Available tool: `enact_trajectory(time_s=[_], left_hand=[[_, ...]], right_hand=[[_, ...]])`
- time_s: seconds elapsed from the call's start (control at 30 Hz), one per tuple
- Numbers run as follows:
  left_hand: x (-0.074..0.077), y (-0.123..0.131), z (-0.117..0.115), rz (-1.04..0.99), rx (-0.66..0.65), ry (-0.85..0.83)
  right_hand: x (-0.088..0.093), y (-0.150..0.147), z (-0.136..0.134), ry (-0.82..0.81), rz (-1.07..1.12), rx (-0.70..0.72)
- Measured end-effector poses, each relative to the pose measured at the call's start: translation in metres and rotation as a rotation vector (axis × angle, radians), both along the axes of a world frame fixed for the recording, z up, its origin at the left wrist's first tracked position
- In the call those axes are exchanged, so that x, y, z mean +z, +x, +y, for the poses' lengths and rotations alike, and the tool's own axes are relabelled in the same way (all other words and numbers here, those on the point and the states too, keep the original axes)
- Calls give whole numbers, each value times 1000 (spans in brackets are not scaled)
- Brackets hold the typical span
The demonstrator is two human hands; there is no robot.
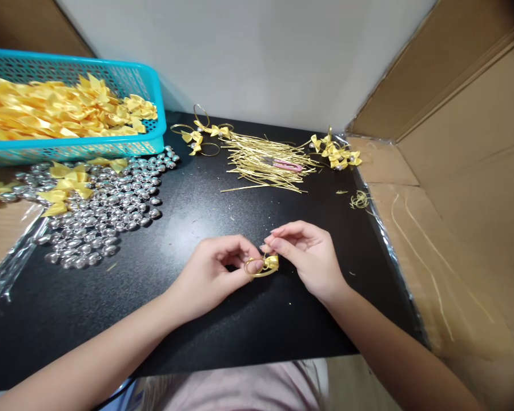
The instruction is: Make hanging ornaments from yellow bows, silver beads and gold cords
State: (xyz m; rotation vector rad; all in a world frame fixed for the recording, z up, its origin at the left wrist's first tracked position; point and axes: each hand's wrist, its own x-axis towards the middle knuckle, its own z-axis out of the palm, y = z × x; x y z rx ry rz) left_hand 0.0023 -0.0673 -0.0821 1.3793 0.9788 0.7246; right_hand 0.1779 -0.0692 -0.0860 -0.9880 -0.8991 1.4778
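Observation:
My left hand (223,265) pinches a yellow ribbon bow (272,262) that has a gold ring or loop of cord (257,275) at its side. Close on the right, my right hand (310,257) has its thumb and fingertips pressed together at a thin gold cord end (265,251) rising from the bow. Both hands are just above the black table mat (240,325), near its front middle. Whether a bead sits on this bow is hidden by the fingers.
A blue basket (160,114) of yellow bows stands back left. Silver beads (98,222) with loose bows spread before it. Gold cords (261,160) lie at the back under pink-handled snips (288,165), between beaded bows (197,137) and another cluster (336,154). Cardboard (466,142) walls the right.

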Motion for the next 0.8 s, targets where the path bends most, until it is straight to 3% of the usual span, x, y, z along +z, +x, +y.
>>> enact_trajectory(time_s=[0.8], left_hand=[[-3, -3, -1, -68, -59, 52]], right_hand=[[0, 4, 6, -114, 200, -93]])
